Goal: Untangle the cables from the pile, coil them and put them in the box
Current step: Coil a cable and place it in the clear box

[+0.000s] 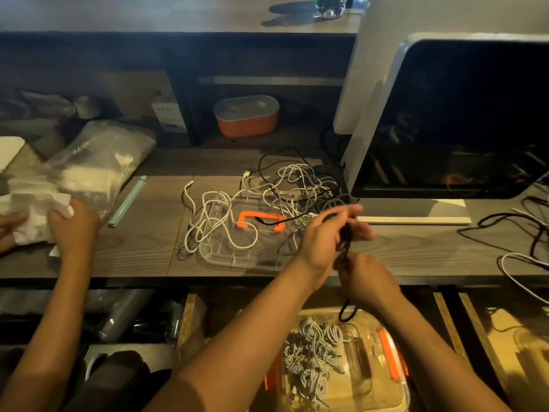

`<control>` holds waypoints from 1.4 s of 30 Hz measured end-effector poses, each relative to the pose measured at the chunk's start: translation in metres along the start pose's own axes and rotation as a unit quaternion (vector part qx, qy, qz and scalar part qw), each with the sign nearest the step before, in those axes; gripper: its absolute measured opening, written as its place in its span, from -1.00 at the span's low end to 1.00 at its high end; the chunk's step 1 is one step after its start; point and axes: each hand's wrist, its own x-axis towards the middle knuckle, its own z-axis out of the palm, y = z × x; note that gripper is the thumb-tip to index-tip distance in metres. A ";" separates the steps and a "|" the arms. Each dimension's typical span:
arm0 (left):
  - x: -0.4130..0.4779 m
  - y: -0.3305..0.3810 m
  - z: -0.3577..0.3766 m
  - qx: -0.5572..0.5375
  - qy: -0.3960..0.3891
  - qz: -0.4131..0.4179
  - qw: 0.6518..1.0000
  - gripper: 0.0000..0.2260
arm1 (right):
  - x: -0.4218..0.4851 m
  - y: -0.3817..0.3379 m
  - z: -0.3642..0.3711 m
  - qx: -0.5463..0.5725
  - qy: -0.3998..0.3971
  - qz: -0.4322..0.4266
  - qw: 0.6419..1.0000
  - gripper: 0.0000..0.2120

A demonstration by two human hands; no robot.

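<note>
A tangled pile of white and black cables [285, 185] lies on the desk, partly over a clear lid with an orange handle [260, 221]. My left hand [323, 242] holds a black cable [344, 233] just right of the lid, fingers stretched toward the monitor. My right hand [367, 278] grips the same cable just below, at the desk's front edge. A loop of it hangs down under my right hand. One end of the black cable trails back over the orange handle. Below the desk stands a clear box with orange latches [389, 355] holding several coiled grey-white cables [312, 352].
A large monitor [460, 129] stands at the right, with more black and white cables [523, 236] beside its base. Another person's hands [74, 224] handle white paper at the left, near a plastic bag [98, 162] and a teal stick [127, 200]. An orange container [246, 123] sits at the back.
</note>
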 end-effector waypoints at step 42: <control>0.000 0.001 -0.080 0.595 -0.142 -0.108 0.783 -0.77 | 0.008 0.023 -0.067 0.206 -0.053 -0.086 0.973 -0.79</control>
